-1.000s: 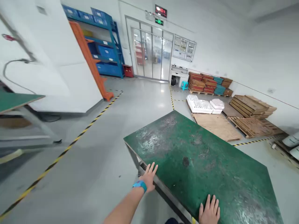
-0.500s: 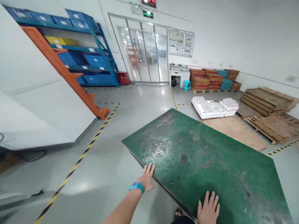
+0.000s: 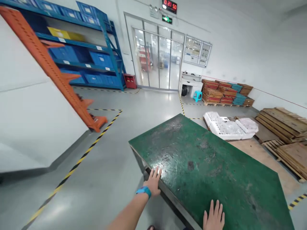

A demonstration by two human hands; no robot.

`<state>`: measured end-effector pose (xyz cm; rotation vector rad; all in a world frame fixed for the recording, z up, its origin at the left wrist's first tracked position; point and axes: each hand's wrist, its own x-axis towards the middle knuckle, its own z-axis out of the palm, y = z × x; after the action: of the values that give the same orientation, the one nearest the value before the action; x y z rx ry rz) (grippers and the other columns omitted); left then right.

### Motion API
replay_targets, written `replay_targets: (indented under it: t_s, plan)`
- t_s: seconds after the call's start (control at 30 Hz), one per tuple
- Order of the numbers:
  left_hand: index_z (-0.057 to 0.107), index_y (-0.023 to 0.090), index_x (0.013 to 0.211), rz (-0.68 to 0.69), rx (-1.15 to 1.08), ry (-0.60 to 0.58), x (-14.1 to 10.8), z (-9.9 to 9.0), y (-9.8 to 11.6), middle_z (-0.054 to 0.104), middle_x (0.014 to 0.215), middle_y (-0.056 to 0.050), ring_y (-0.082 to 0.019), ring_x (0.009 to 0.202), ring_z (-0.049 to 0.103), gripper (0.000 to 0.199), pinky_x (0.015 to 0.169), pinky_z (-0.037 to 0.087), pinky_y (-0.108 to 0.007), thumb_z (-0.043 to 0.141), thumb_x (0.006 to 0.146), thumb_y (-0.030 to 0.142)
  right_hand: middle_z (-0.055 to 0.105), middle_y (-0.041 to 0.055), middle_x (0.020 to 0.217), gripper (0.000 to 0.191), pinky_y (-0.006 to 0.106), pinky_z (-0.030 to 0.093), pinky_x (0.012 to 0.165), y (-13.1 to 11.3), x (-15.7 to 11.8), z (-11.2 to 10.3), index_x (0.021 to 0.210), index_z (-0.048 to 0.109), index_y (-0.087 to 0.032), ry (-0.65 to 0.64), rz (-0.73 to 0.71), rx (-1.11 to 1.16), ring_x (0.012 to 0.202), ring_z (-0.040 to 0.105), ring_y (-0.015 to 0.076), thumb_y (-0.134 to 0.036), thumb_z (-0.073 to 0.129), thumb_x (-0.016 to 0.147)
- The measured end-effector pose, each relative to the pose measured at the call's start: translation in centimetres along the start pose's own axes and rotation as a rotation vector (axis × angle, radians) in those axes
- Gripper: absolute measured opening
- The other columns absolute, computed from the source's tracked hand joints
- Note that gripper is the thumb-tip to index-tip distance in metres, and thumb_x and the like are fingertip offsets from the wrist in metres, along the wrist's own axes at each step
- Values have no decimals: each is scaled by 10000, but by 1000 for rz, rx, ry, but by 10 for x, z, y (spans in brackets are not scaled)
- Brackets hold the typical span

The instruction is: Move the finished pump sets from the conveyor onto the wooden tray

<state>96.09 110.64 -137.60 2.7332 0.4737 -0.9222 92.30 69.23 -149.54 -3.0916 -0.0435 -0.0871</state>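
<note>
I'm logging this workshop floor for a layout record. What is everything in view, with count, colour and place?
table: one, worn green top, centre foreground
rack: one, blue with blue and yellow bins, back left
orange frame: one, leaning, left
glass doors: one set, clear, back wall
clock display: one, red digits, above the doors
stool: one, turquoise, right of the doors
pallet stacks: several, brown and teal, back right
white trays: two stacks, beyond the table
wooden pallets: several, brown, far right
floor tape: yellow-black lines, grey floor
wristband: one, blue, left wrist
left hand: on the table's edge
right hand: flat on the tabletop
</note>
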Motion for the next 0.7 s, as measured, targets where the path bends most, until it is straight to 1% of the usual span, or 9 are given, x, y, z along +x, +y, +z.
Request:
replay_targets:
  t_s: [0.1, 0.17, 0.23, 0.33, 0.4, 0.47, 0.53, 0.63, 0.7]
  plan:
    - [34, 209, 1650, -17, 38, -32, 8, 0, -6, -114, 1714, -117, -399, 1573, -73, 1241, 1117, 396, -614, 633, 571, 342, 440, 209, 1541, 742, 633, 313, 1132, -5, 4, 4, 1446, 590, -95, -33, 1, -5, 1453, 317, 467, -497, 178, 979]
    - [44, 199, 1650, -27, 65, -25, 9, -2, -21, -121, 1716, -99, -382, 1579, -56, 1222, 1080, 462, -545, 632, 584, 311, 384, 194, 1584, 695, 625, 276, 1161, -21, 3, -8, 1482, 550, -109, -75, -15, 2, 1488, 255, 449, -480, 244, 980]
    - [37, 185, 1649, -21, 85, 1, 8, -7, -44, -128, 1716, -90, -375, 1581, -54, 1203, 1070, 482, -501, 621, 604, 295, 298, 182, 1632, 657, 610, 214, 1197, -44, 3, -29, 1522, 494, -117, -114, -38, 11, 1525, 161, 425, -451, 318, 983]
    - [33, 147, 1647, 0, 127, 32, 5, -10, -77, -115, 1716, -111, -391, 1576, -47, 1182, 1177, 362, -519, 614, 636, 339, 201, 176, 1668, 651, 604, 124, 1227, -74, 3, -58, 1561, 424, -122, -177, -28, 37, 1545, 50, 407, -403, 413, 974]
    - [44, 115, 1644, -17, 175, 47, -2, 1, -82, -101, 1716, -131, -398, 1575, -24, 1178, 1238, 252, -505, 613, 643, 365, 158, 156, 1681, 660, 609, 93, 1234, -73, 1, -64, 1583, 383, -141, -223, -24, 80, 1547, 18, 401, -394, 440, 976]
    - [56, 104, 1644, -58, 227, 66, -13, 27, -67, -62, 1719, -142, -385, 1579, 10, 1170, 1266, 174, -475, 608, 645, 362, 110, 131, 1691, 669, 615, 72, 1238, -47, -3, -54, 1600, 344, -163, -252, -44, 132, 1548, -5, 398, -423, 441, 992]
    - [82, 90, 1641, -88, 260, 83, -26, 62, -37, 5, 1718, -166, -369, 1581, 57, 1149, 1277, 117, -457, 601, 654, 362, 69, 114, 1694, 687, 617, 61, 1243, -5, -6, -35, 1611, 312, -179, -269, -81, 189, 1547, -22, 393, -480, 436, 1006]
    - [125, 55, 1631, -113, 240, 114, -39, 109, 16, 73, 1707, -206, -381, 1574, 123, 1118, 1268, 139, -465, 587, 663, 369, 42, 120, 1687, 719, 606, 54, 1250, 60, 5, -3, 1615, 293, -181, -304, -159, 279, 1544, -38, 384, -546, 437, 1013]
    - [142, 25, 1620, -131, 219, 141, -39, 130, 46, 107, 1696, -235, -396, 1570, 135, 1120, 1254, 167, -473, 589, 652, 368, 40, 135, 1680, 718, 601, 52, 1251, 90, 22, 13, 1612, 301, -169, -323, -213, 332, 1541, -43, 381, -555, 431, 1020]
